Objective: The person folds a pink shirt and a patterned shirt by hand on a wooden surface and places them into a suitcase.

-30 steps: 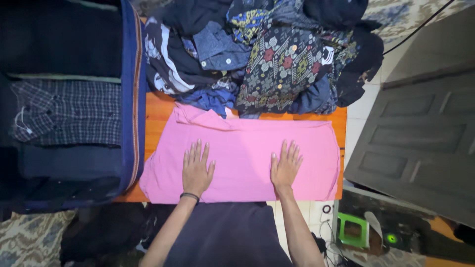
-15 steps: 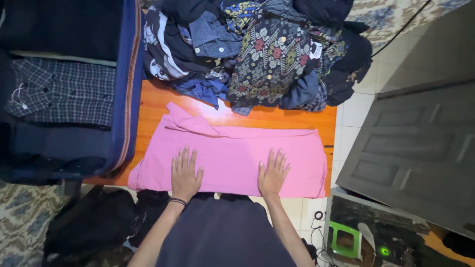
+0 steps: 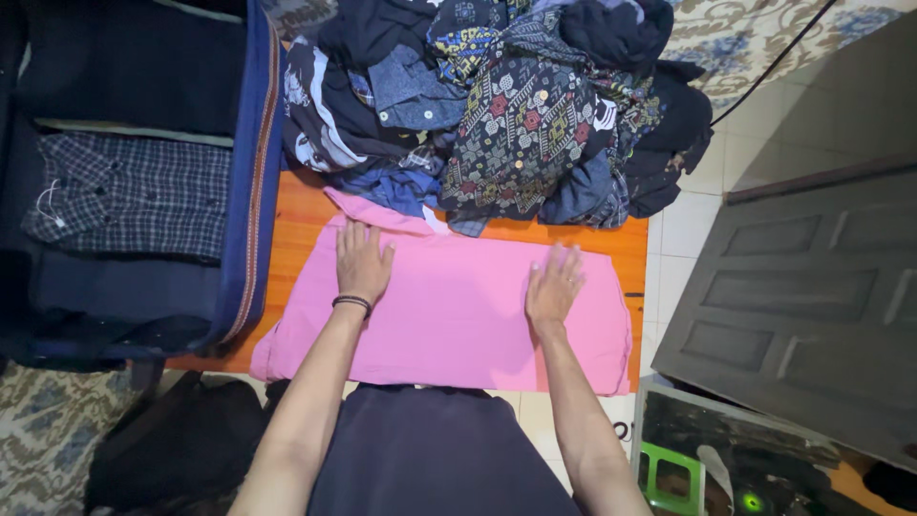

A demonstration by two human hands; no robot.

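Note:
A pink garment [image 3: 449, 311] lies spread flat on an orange wooden table [image 3: 304, 215]. My left hand [image 3: 362, 262] rests palm down on its far left part, fingers apart, a dark band on the wrist. My right hand [image 3: 553, 286] presses flat on the garment's far right part, also with spread fingers. Neither hand holds anything. A folded pink flap shows just beyond my left fingertips.
A heap of dark and patterned clothes [image 3: 506, 105] covers the table's far side. An open blue suitcase [image 3: 250, 182] with a folded checked shirt [image 3: 129, 196] sits at left. A grey door panel [image 3: 812, 287] lies at right, a green box [image 3: 676, 473] below it.
Both hands slid from the garment's near edge toward its far edge, staying flat on the cloth. The camera view shifted slightly.

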